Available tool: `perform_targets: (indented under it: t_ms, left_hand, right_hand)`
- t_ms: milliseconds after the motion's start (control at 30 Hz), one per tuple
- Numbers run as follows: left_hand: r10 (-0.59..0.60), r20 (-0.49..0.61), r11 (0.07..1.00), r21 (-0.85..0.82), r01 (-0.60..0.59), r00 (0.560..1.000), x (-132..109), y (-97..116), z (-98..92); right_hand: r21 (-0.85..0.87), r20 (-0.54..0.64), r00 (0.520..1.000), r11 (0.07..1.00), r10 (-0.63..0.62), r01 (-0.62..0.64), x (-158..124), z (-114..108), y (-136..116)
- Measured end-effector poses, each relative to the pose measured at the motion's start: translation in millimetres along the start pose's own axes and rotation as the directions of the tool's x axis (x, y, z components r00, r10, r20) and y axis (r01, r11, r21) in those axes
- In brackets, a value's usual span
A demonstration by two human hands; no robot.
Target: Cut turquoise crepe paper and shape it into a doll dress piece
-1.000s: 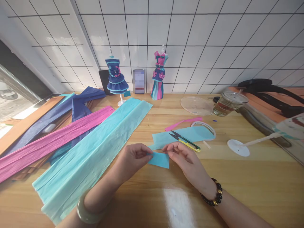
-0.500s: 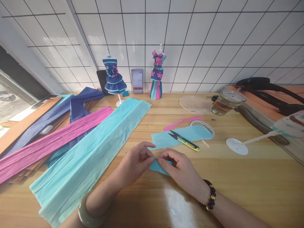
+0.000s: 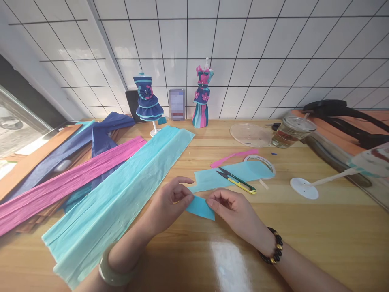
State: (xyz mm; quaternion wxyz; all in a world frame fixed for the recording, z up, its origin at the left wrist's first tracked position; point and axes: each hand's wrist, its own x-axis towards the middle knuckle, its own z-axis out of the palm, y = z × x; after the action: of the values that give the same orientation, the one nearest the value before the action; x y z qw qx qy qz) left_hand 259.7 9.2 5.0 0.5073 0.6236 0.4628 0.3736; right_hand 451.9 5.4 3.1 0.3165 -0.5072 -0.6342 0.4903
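A small turquoise piece of crepe paper is stretched between my two hands just above the table. My left hand pinches its left upper corner between thumb and fingers. At the opposite corner, my right hand grips it the same way. Just beyond my hands lies a longer turquoise paper strip, with yellow-and-black thread snips resting on it. Its right end covers part of a roll of tape. A thin pink strip lies behind.
Wide turquoise crepe paper, pink crepe paper and dark blue paper lie on the left. Two small dress forms, one in a blue dress, one in a multicoloured dress, stand by the wall near a phone. A lidded cup stands right.
My hands have moved apart from their close pinch. More of the small turquoise piece now shows, spread flat between them. The snips and strips stay in place.
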Motion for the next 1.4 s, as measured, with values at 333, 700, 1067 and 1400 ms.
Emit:
perform_targets:
  t_ms: [333, 700, 1067, 1400]
  left_hand:
    - [-0.009, 0.007, 0.999, -0.033, 0.009, 1.0, 0, -2, -1.8]
    - [-0.049, 0.088, 0.958, -0.277, 0.072, 0.995, 0, 5, -0.8]
    - [-0.071, 0.039, 0.957, -0.28, 0.079, 0.997, 1, 4, 6.2]
    - [-0.089, 0.013, 0.96, -0.264, 0.09, 0.996, 1, 9, 6.7]
  right_hand:
    - [0.015, -0.02, 1.0, 1.0, 0.023, -0.023, 1, 0, 0]
    - [0.453, 0.008, 0.989, 0.881, 0.149, -0.136, 6, -6, 5]
    - [0.535, 0.04, 0.978, 0.822, 0.205, -0.194, 5, -2, 8]
    - [0.186, -0.142, 0.99, 0.982, -0.014, 0.04, 0, 1, 2]
